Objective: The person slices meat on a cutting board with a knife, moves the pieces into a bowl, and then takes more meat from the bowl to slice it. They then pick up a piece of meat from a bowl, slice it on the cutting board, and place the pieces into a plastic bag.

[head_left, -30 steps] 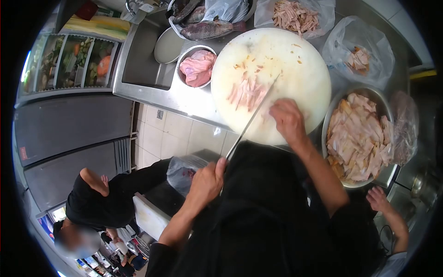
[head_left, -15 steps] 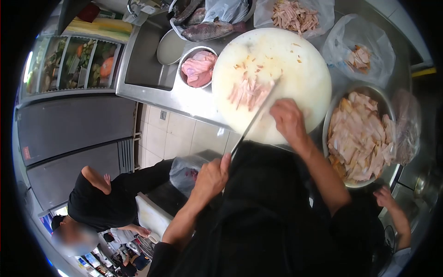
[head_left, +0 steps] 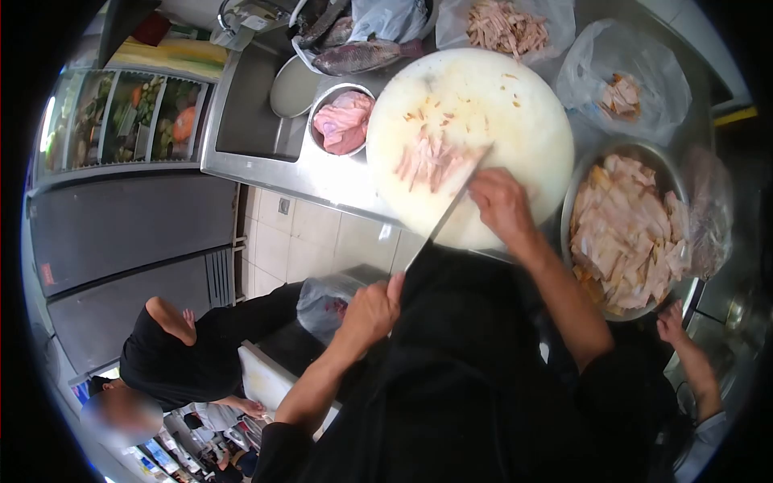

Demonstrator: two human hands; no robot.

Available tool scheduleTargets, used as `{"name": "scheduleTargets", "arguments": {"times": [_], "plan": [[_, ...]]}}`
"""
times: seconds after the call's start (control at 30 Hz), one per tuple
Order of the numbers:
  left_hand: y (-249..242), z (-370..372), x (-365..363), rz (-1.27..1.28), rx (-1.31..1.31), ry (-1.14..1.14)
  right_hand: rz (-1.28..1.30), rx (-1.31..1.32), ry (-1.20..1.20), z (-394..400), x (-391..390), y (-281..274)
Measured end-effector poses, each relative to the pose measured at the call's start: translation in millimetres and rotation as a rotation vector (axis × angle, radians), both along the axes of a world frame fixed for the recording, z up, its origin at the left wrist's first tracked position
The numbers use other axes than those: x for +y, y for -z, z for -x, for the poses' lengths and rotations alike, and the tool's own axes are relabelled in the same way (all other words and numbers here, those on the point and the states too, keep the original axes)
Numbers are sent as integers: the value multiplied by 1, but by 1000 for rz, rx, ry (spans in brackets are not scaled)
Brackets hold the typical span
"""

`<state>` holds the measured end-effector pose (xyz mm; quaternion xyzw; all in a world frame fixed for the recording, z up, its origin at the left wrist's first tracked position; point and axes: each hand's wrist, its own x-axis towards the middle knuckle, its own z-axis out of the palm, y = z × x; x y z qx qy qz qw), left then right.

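In the head view, my left hand [head_left: 372, 315] grips the handle of a long knife [head_left: 448, 211]. Its blade slants up across the near part of a round white cutting board [head_left: 519, 105]. Cut strips of pale meat [head_left: 431, 161] lie in a loose pile on the board, left of the blade tip. Close to the blade's right side, my right hand [head_left: 502, 208] rests on the board with its fingers curled down. Whatever lies beneath those fingertips is hidden. Small brown scraps [head_left: 447, 121] dot the far half of the board.
Right of the board stands a metal bowl [head_left: 569, 201] heaped with meat pieces. Plastic bags of cut meat [head_left: 503, 28] lie behind. A bowl of raw pink meat [head_left: 345, 122], fish [head_left: 358, 58] and a sink [head_left: 256, 105] are left. Co-workers' hands [head_left: 670, 322] show at both sides.
The blade tip has shifted slightly down and right, alongside my right hand. The whole view has moved a little. The hand of the person at left has moved slightly.
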<state>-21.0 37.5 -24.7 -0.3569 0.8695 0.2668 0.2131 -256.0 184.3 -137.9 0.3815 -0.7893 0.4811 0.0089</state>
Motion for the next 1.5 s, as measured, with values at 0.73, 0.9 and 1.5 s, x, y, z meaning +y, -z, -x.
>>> {"name": "scheduleTargets", "arguments": {"times": [0.73, 0.9, 1.5], "plan": [[-10, -10, -24, -94, 58, -162, -58, -704, -277, 21, 7, -26], [-11, -10, -21, -56, 40, -122, -28, -169, -104, 17, 2, -21], [-2, -28, 1, -10, -33, 9, -4, -22, -33, 1, 7, -1]]}}
